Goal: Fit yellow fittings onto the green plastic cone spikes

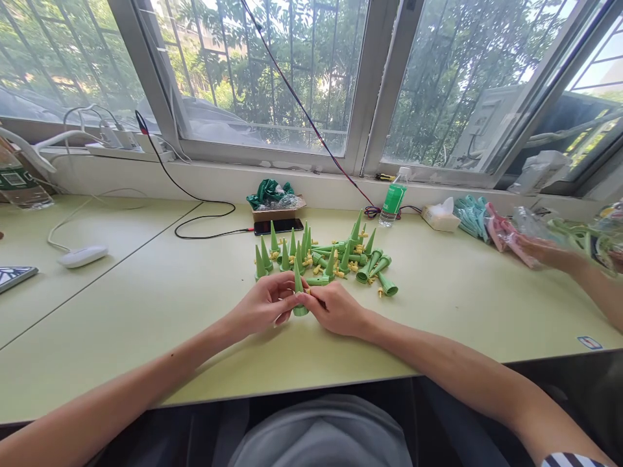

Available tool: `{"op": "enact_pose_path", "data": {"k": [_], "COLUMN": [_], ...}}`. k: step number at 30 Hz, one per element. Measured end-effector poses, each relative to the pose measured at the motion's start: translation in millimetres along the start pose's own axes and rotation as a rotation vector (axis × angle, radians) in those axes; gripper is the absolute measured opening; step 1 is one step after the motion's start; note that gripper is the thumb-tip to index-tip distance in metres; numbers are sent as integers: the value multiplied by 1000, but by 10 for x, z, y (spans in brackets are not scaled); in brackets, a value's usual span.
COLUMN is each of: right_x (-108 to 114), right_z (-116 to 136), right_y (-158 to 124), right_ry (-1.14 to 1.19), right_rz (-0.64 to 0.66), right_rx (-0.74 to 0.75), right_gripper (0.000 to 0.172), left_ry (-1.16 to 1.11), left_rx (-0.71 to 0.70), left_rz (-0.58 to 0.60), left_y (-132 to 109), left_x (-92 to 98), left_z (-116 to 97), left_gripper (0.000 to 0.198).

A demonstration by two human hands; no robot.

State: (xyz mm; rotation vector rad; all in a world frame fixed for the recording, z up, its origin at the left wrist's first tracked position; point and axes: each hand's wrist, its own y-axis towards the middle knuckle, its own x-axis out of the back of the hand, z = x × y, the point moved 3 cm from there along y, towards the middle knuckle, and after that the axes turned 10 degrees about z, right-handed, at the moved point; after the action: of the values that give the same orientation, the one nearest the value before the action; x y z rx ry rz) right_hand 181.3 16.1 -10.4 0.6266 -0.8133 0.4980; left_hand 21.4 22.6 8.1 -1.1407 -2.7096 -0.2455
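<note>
Between both hands, just above the table, I hold a green cone-shaped plant watering spike [298, 285] with its point up. My left hand [267, 299] is closed around the spike's left side. My right hand [339, 307] is in a pinch at its right side, on a small yellow valve [307, 292] that shows only partly between the fingertips. Just beyond my hands is a cluster of similar green spikes [344, 258], some upright and some on their sides. Small yellow valves [380, 292] lie among them.
Behind the cluster sit a phone [278, 226] on a cable, a small cardboard box [278, 211] and a water bottle [392, 198]. At right are tissues [440, 215] and pink and teal items [501, 235], with another person's hand [548, 253] there. A white mouse [82, 257] lies left.
</note>
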Motion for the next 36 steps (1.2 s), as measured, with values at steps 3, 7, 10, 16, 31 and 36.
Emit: {"op": "enact_pose_path", "data": {"k": [3,7,10,16,31,36], "right_x": [-5,-10,-9,2,277,372], "right_z": [6,6,2,5,-40,-69], "right_y": [1,0,-4,-12,-43,-24], "right_ry": [-14,-24,-27,-26,-421,-667], "right_rz": [4,9,13,19,-49,75], "right_rx": [-10,-12,-14,-17,-188,-380], "right_gripper": [55,55,55,51,30,28], "left_ry": [-4,-17,-15,-7,557,697], "left_rx": [4,16,22,16,-98,-44], "left_rz": [0,3,-1,-14,-292,-239], "left_y": [-2,-5,-5,-4,-43,-20], "left_x": [2,-4,-9,-3,65,45], "left_z": [6,-1,-14,-17,5,95], "left_gripper": [34,36,36,35,14,12]}}
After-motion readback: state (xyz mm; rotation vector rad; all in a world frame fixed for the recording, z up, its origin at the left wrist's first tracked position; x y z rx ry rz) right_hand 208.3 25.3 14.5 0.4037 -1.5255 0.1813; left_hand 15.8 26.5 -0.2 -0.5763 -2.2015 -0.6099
